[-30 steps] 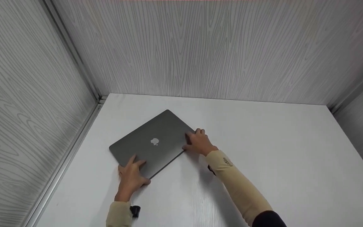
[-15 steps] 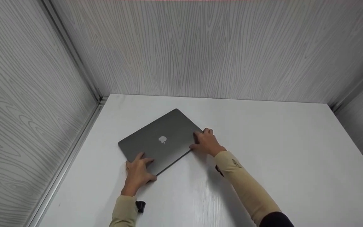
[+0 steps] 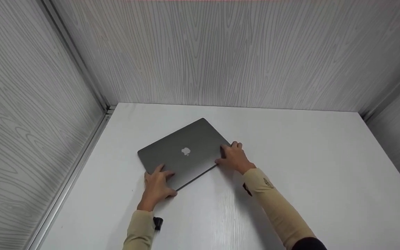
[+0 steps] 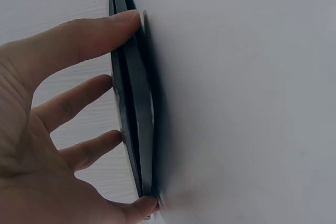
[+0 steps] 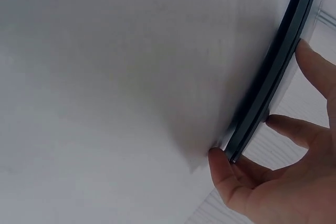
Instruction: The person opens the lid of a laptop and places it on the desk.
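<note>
A closed dark grey laptop (image 3: 172, 146) with a pale apple logo lies at a slant over the white table, lid up. My left hand (image 3: 156, 189) grips its near left corner: the thumb is on the near edge, two fingers press on the lid and the little finger is at the left edge. On the right corner my right hand (image 3: 235, 158) holds it, thumb at the near edge and fingers round the right side. The left wrist view shows the laptop's thin side (image 4: 134, 87) between thumb and fingers. In the right wrist view, fingertips (image 5: 218, 156) reach the laptop's corner.
The white table (image 3: 307, 166) extends widely to the right of the laptop. A wood-grain panel (image 3: 200, 52) stands behind it, and another panel (image 3: 23, 121) with a metal rail borders the left side. The right side has a panel (image 3: 399, 128) too.
Both hands have moved the laptop to the right and slightly away, turning it a little so its left end swings farther from me. The grips look the same.
</note>
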A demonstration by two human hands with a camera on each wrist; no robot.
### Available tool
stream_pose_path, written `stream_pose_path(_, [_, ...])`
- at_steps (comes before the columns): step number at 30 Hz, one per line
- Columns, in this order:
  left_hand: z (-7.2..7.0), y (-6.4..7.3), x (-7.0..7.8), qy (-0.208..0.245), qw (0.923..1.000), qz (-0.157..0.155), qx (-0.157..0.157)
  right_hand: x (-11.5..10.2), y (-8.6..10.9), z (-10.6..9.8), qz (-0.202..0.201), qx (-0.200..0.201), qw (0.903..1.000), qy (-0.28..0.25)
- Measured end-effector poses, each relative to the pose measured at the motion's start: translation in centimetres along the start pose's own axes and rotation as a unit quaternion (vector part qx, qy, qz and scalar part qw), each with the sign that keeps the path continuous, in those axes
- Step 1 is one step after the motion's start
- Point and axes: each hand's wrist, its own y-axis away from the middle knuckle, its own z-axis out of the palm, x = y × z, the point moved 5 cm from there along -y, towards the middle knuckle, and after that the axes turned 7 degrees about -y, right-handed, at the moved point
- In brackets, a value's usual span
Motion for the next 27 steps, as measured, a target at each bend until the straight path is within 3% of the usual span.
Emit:
stream_pose_path(9, [0.5, -0.6, 0.7, -0.008, 0.9998, -0.001, -0.019, 0.9, 1.1, -0.5, 0.032, 0.006, 0.9994, -0.009])
stream_pose_path(27, [1.8, -2.0, 2.7, 0.001, 0.9981, 0.049, -0.037, 3.2, 3.1, -2.0, 0.062, 0.029, 0.9976, -0.013])
